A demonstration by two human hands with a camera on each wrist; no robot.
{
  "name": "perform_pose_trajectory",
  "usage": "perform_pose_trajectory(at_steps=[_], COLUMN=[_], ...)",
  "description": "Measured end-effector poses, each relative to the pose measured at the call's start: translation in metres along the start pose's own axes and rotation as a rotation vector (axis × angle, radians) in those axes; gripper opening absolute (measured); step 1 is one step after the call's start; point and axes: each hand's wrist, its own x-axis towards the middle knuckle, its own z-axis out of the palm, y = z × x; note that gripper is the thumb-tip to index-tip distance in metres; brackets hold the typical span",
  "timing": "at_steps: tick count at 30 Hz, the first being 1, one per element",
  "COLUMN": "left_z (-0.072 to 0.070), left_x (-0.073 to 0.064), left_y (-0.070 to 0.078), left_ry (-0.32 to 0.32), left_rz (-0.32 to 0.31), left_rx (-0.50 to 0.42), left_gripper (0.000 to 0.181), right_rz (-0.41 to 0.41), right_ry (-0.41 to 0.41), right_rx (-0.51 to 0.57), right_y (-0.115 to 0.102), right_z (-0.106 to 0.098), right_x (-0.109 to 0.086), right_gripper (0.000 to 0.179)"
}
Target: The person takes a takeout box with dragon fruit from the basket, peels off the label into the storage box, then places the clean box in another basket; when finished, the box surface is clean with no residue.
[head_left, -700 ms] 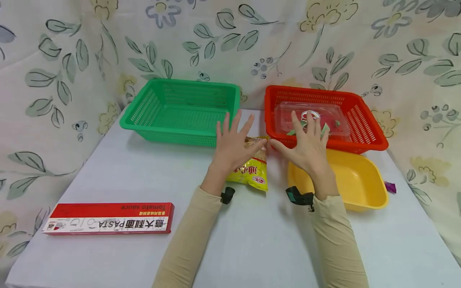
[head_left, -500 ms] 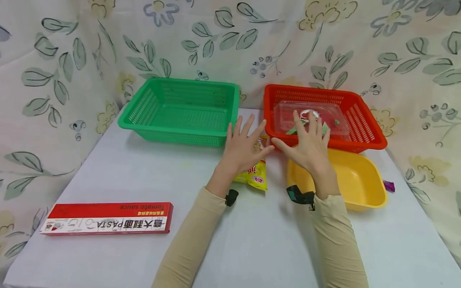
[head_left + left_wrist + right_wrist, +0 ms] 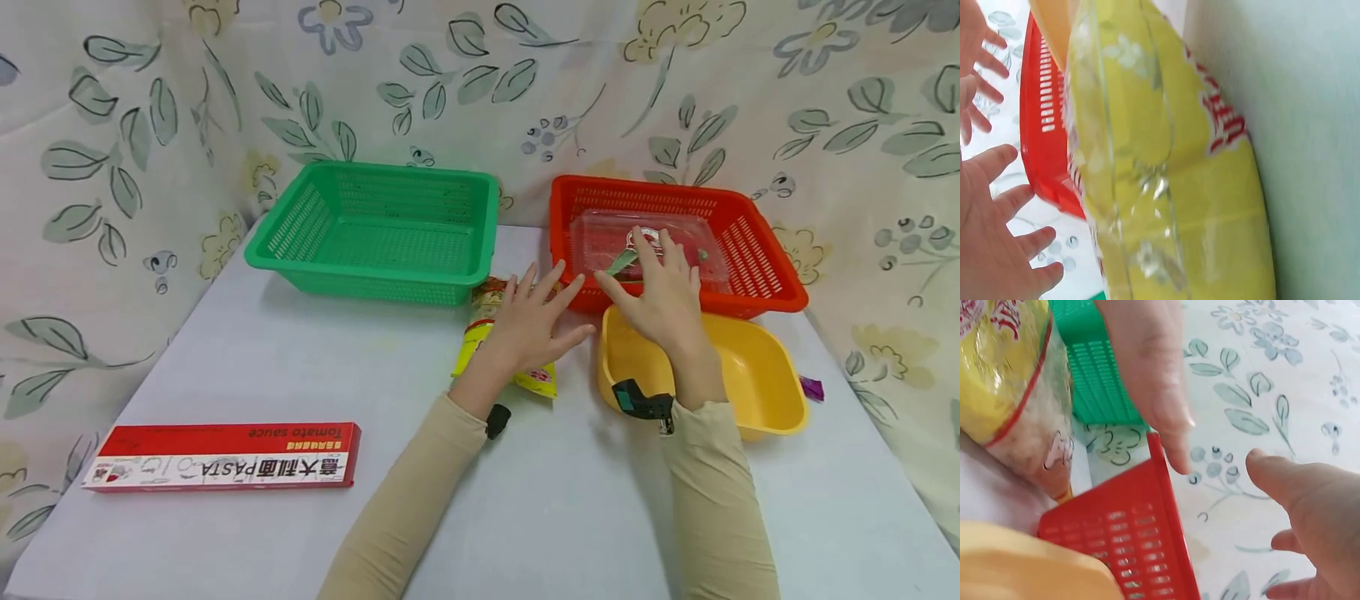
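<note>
Nothing is grasped by the left hand [image 3: 525, 332] or right hand [image 3: 666, 302]; the fingers of both are spread. In the head view, the yellow bag [image 3: 1172, 162], laid on the table [image 3: 570, 517], is partly hidden by the left hand, the red basket [image 3: 757, 258] and yellow bowl [image 3: 753, 371] by the right. A clear box [image 3: 596, 237] is contained in the red basket. A pasta box [image 3: 225, 457] is seen near the table's left edge.

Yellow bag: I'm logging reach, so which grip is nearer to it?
Left. In the head view, the left grip overlaps the yellow bag; the right grip is off to its right, overlapping the red basket.
</note>
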Motion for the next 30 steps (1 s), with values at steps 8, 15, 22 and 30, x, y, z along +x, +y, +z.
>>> perform_pose_trajectory(at_steps=[8, 15, 22, 30], left_z=[0.002, 0.0, 0.0, 0.0], left_x=[0.001, 0.0, 0.0, -0.001], left_y=[0.002, 0.002, 0.002, 0.003], left_ry=[-0.018, -0.011, -0.018, -0.035], left_rz=[0.0, -0.003, -0.008, -0.012], left_rx=[0.025, 0.003, -0.001, 0.013], left_gripper=[0.077, 0.076, 0.076, 0.076], right_rz=[-0.011, 0.025, 0.186, 0.307], right_ry=[-0.012, -0.078, -0.129, -0.201], right_rx=[0.035, 0.087, 0.119, 0.108], right_y=[0.02, 0.048, 0.086, 0.121], right_z=[-0.024, -0.043, -0.051, -0.052], right_x=[0.017, 0.041, 0.057, 0.059], right_gripper=[0.081, 0.083, 0.087, 0.083])
